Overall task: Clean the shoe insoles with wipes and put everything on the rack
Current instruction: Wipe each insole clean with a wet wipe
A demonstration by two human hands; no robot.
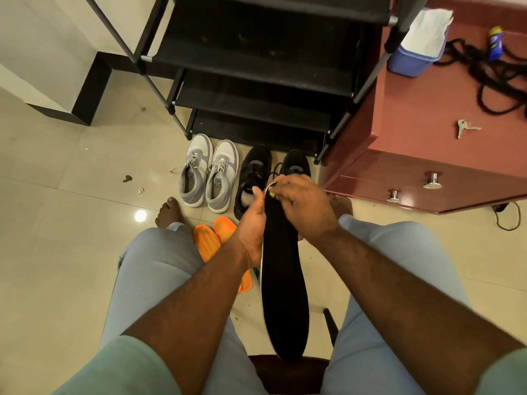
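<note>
Head view: left hand (252, 220) grips the black insole (282, 280); right hand (305, 206) pinches its top end. Wiping appears under way; racking (256, 52) follows.

The floor (71, 252) is laid with glossy cream tiles, and a bright spot of light (140, 215) reflects off one of them. A few small scraps of litter (127, 178) lie on the tiles. At the upper left a pale wall (42, 52) ends in a black skirting (94, 89). To the right stands a reddish-brown cabinet (413, 155) with round metal drawer knobs (433, 179). A black cable (507, 220) trails on the floor beside it.
</note>
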